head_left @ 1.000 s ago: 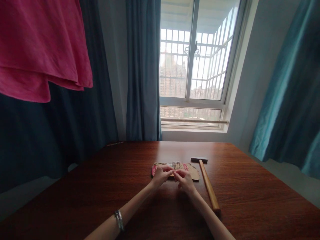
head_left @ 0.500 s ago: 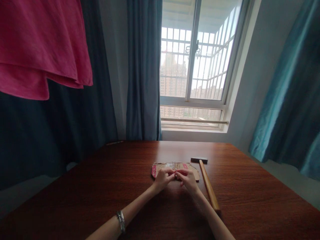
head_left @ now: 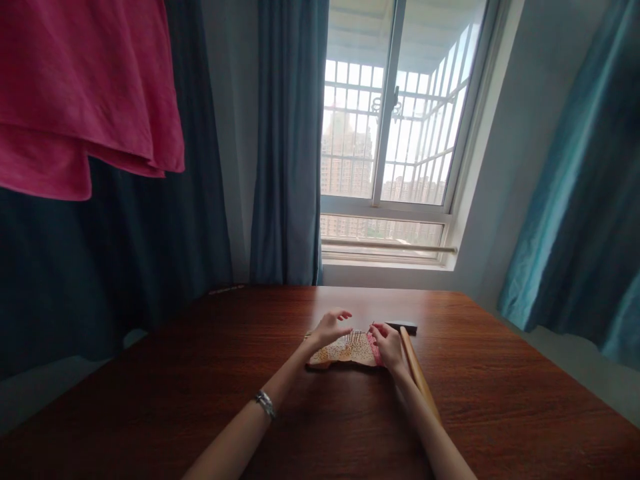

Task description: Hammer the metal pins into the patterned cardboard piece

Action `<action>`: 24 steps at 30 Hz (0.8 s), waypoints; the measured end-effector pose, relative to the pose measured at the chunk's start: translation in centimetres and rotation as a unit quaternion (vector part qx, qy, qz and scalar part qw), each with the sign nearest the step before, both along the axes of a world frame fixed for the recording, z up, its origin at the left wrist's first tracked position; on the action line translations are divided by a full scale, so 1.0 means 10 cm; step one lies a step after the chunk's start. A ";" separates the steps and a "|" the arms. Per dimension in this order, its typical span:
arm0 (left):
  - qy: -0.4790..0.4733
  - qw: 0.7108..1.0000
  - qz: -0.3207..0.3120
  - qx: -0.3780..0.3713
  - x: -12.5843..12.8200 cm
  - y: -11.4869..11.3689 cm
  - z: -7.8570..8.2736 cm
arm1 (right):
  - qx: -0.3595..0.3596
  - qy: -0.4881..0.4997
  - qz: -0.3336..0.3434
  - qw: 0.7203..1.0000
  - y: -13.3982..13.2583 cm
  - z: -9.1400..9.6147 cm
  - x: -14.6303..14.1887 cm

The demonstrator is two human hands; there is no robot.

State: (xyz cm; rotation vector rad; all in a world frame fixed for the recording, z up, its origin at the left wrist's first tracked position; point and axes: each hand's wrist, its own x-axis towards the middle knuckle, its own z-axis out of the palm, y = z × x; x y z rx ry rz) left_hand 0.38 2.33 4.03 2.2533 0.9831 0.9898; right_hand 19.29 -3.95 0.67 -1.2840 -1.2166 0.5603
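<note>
A small flat card loom (head_left: 345, 351) with pink and tan weaving and thin upright threads lies on the wooden table (head_left: 200, 387). My left hand (head_left: 330, 327) hovers over its left end with fingers spread, holding nothing. My right hand (head_left: 387, 345) pinches the loom's pink right end, and a thin needle-like tip shows at its fingertips. A bracelet is on my left wrist.
A hammer with a long wooden handle (head_left: 416, 373) and dark head (head_left: 404, 327) lies just right of the loom, under my right forearm. Blue curtains (head_left: 285, 147) flank a barred window (head_left: 395, 133). A pink cloth (head_left: 85, 93) hangs at upper left.
The loom has been turned round, so its pink end now points right. My left hand let go and lifted open above the left end; my right hand moved to the right end.
</note>
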 end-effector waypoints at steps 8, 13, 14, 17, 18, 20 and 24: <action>0.065 0.986 -0.114 -0.100 0.31 0.30 -0.01 | 0.007 -0.082 -0.007 0.997 0.19 0.01 -0.08; 0.090 0.978 -0.141 -0.122 0.33 0.37 -0.07 | 0.001 -0.125 0.009 0.992 0.14 0.00 -0.03; 0.096 0.977 -0.145 -0.127 0.31 0.38 -0.08 | -0.002 -0.131 0.010 0.991 0.13 0.00 -0.01; 0.108 0.972 -0.153 -0.141 0.23 0.37 -0.12 | -0.008 -0.144 0.015 0.989 0.13 -0.03 0.02; 0.111 0.971 -0.154 -0.146 0.20 0.37 -0.13 | -0.010 -0.148 0.020 0.989 0.14 -0.05 0.02; 0.118 0.967 -0.161 -0.160 0.16 0.36 -0.15 | -0.014 -0.155 0.034 0.987 0.17 -0.09 0.03; 0.119 0.963 -0.174 -0.170 0.13 0.37 -0.21 | -0.017 -0.167 0.053 0.984 0.20 -0.16 0.02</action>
